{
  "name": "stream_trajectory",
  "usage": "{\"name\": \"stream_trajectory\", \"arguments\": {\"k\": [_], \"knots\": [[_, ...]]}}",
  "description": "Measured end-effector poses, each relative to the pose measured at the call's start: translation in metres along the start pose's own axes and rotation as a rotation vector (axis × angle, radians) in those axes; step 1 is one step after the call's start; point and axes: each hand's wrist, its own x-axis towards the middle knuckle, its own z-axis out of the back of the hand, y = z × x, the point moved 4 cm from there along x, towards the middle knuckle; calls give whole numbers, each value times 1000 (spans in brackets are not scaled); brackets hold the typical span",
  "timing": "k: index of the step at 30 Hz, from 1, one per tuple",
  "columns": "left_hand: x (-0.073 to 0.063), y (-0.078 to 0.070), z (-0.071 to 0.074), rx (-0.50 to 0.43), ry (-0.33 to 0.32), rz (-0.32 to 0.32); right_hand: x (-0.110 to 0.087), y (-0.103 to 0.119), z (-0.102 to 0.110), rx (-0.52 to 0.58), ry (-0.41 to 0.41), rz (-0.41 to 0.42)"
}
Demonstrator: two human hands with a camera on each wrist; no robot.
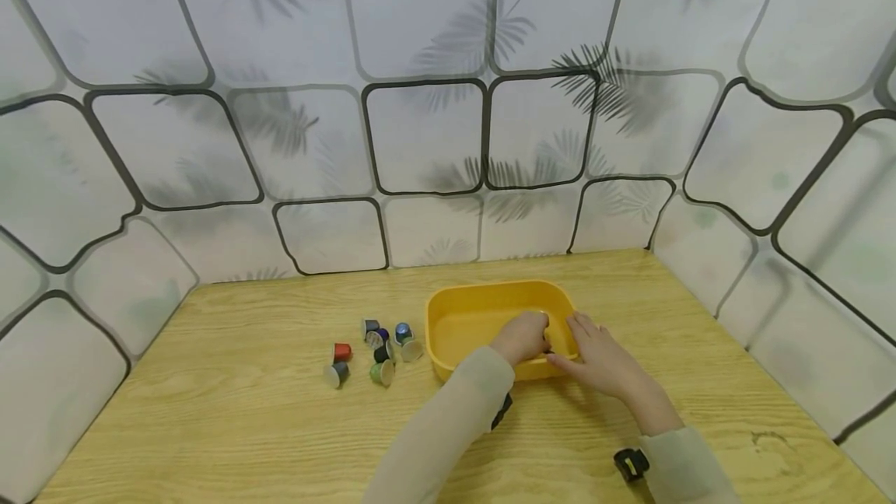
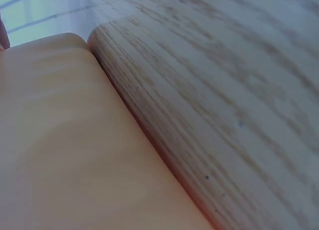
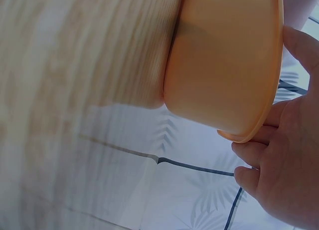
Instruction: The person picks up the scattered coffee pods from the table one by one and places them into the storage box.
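Note:
A yellow plastic basin (image 1: 448, 298) stands on the wooden table. My left hand (image 1: 523, 337) reaches over its near wall, with fingers bent down inside the right end. A small dark spot shows by those fingertips; whether they pinch something is hidden. My right hand (image 1: 605, 360) grips the basin's near right corner, thumb on the near rim and fingers on the right side. In the right wrist view, the fingers of the right hand (image 3: 294, 165) curl at the basin's rim (image 3: 271, 100). The left wrist view shows the basin's outer wall (image 2: 65, 130), not the fingers.
Left of the basin lie several coffee capsules, among them a red one (image 1: 341, 352), a green one (image 1: 382, 372) and a blue one (image 1: 403, 332). A patterned fabric wall (image 1: 434, 232) borders the table (image 1: 245, 426) at the back and sides.

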Motion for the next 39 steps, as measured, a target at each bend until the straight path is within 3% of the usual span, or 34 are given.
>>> {"name": "stream_trajectory", "arguments": {"k": [17,24,29,39], "knots": [[-3,0,1,-11,-22,-35,-1,0,-1,-2,-3,-8],[-7,3,5,-147,-19,-2,-1,0,0,-3,-3,-4],[-10,9,12,-208,-58,-35,-1,1,0,-1,0,2],[-21,26,31,-433,-153,-100,-1,2,1,8,-2,-7]]}}
